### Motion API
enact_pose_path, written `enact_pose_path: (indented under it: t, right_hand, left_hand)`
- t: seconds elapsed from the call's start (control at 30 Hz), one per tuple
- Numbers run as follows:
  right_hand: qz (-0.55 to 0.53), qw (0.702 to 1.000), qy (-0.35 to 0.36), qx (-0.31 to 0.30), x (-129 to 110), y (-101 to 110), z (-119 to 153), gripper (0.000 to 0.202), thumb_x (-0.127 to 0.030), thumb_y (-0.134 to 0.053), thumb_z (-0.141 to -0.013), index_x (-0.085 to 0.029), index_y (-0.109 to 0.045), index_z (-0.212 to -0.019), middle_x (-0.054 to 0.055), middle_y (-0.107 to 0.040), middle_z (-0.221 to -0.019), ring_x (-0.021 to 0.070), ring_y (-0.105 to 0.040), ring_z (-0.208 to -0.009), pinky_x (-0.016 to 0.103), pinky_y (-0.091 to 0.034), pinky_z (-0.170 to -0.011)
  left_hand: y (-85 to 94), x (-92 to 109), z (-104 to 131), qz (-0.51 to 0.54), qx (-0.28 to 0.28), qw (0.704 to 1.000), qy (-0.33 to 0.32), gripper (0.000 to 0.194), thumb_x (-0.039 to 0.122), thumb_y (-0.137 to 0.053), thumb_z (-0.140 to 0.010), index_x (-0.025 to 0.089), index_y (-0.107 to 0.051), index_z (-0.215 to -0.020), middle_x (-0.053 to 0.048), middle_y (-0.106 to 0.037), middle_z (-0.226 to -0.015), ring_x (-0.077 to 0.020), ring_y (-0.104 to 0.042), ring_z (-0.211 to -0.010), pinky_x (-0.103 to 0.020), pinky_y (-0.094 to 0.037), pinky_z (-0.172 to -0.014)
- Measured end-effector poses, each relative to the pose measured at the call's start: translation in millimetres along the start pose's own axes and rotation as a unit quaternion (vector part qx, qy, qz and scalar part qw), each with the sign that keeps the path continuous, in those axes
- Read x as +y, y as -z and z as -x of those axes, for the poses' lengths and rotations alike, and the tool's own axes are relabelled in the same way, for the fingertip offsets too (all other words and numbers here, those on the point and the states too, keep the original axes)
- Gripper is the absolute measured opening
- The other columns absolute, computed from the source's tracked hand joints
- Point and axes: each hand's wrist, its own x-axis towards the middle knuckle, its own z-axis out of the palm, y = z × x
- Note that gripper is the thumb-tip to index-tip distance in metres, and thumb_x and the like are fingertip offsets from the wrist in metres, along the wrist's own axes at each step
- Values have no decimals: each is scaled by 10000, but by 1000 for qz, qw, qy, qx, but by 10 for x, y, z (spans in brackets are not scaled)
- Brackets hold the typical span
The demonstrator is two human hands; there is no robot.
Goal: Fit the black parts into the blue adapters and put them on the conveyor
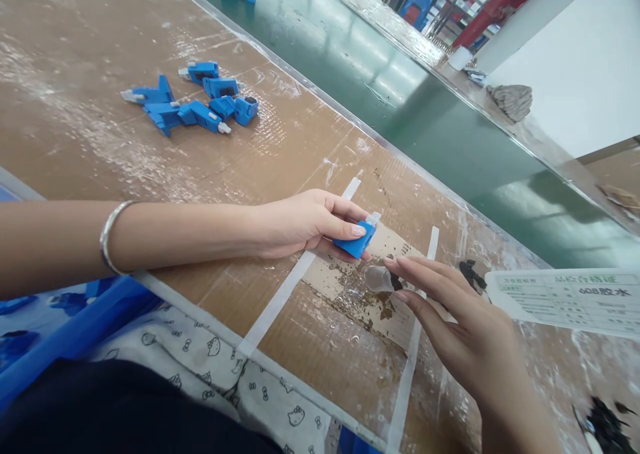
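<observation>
My left hand (325, 224) is closed around a blue plastic part (356, 241), thumb on top. A translucent tip (373, 219) juts from the part's far end. Just to the right, my right hand (445, 301) has its thumb and fingers on either side of a small black piece (396, 282), which appears to be pinched between them. That piece is at the edge of a small clear cup (379, 279). Both hands are over a stained cardboard sheet (385, 317), with white tape strips at its sides.
Several blue parts (200, 111) lie on the brown tabletop (90, 127) at the upper left. Black pieces (607, 421) are at the lower right, near a white printed label (565, 297). A green strip (320, 47) runs beyond the table edge. A blue bin (95, 324) stands lower left.
</observation>
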Motion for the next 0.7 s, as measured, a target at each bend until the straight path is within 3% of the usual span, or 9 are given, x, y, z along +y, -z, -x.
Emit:
enact_pose_path:
  t: [0.23, 0.47, 0.7]
  right_hand:
    - [-25, 1000, 1, 2, -41, -37, -30, 379, -185, -575, -959, -351, -619, -1297, 21, -720, -1209, 217, -681, -1104, 380, -569, -908]
    - [-115, 993, -38, 8, -57, -87, -30, 371, -225, -598, -957, -357, -599, -1303, 7, -768, -1131, 226, -700, -1100, 435, -564, -961]
    - [-286, 942, -152, 92, -181, -127, 50, 388, -250, -683, -916, -336, -609, -1287, 17, -777, -1131, 244, -705, -1143, 410, -624, -921]
  left_hand:
    - [-24, -30, 15, 19, 2, 1000, -16, 154, 40, -670, -835, 127, -731, -946, -48, -739, -866, -155, -713, -850, -394, -561, -968]
    - [-57, -36, 16, 8, 17, 999, -35, 245, 11, -654, -833, 137, -715, -1034, -44, -731, -896, -145, -699, -817, -378, -562, -907]
    - [-107, -99, 35, 32, 36, 997, -58, 296, -26, -674, -801, 145, -658, -1042, -16, -713, -912, -107, -670, -809, -334, -513, -911]
